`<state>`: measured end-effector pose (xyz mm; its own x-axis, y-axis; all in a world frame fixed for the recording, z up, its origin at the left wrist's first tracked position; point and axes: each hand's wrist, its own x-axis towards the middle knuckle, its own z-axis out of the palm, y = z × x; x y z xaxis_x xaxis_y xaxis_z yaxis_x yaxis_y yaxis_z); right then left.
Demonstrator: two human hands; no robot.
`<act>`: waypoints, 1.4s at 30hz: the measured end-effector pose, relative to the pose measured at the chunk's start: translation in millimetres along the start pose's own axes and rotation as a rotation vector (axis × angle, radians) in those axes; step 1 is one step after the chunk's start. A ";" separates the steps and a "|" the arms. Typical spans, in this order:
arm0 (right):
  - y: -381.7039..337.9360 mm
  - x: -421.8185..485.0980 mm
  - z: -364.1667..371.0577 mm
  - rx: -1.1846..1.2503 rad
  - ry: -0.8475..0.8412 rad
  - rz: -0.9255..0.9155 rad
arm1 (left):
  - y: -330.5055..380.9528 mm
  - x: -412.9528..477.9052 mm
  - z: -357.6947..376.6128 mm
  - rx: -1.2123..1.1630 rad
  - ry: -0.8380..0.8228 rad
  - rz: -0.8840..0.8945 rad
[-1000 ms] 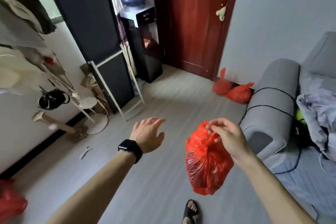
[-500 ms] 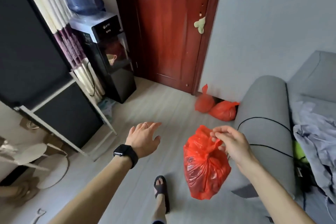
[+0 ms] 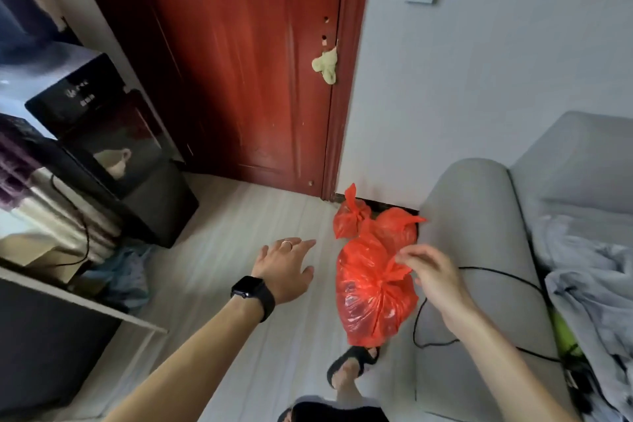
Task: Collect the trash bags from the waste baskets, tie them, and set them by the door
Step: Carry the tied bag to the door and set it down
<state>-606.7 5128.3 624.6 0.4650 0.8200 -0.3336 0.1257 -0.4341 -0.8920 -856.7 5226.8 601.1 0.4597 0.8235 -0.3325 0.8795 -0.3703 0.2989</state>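
Note:
My right hand (image 3: 431,272) pinches the knotted top of a tied red trash bag (image 3: 373,295), which hangs in the air above the floor. My left hand (image 3: 286,267), with a black watch on its wrist, is held out open and empty to the left of the bag. Two more tied red bags lie on the floor by the wall, just right of the dark red door (image 3: 253,62): a small one (image 3: 349,219) and a larger one (image 3: 399,226) behind the hanging bag.
A grey sofa arm (image 3: 479,250) with a black cable over it stands close on the right. A black water dispenser (image 3: 113,154) stands left of the door. My sandalled foot (image 3: 352,365) is below the bag. Pale floor lies between dispenser and bags.
I have walked closer to the door; door and floor bags loom larger. The bag in my right hand now hangs just in front of the two bags on the floor.

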 end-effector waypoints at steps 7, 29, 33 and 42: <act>2.9 131.7 -4.3 -0.047 -0.053 0.096 | 13.9 132.9 -16.6 0.029 -0.079 -0.042; 99.2 424.0 39.8 -0.006 -0.034 0.574 | 27.6 543.7 -34.1 0.312 0.182 0.183; 142.8 461.7 65.8 -0.067 -0.067 0.635 | 17.5 593.6 8.0 0.379 0.126 0.247; 253.6 549.4 120.3 -0.315 -0.226 0.622 | -0.6 708.5 106.4 0.636 0.230 0.465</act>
<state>-424.7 5513.6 178.4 0.3443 0.4295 -0.8348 0.1593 -0.9030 -0.3990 -518.4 5764.7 270.2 0.8187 0.5676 -0.0872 0.5387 -0.8117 -0.2258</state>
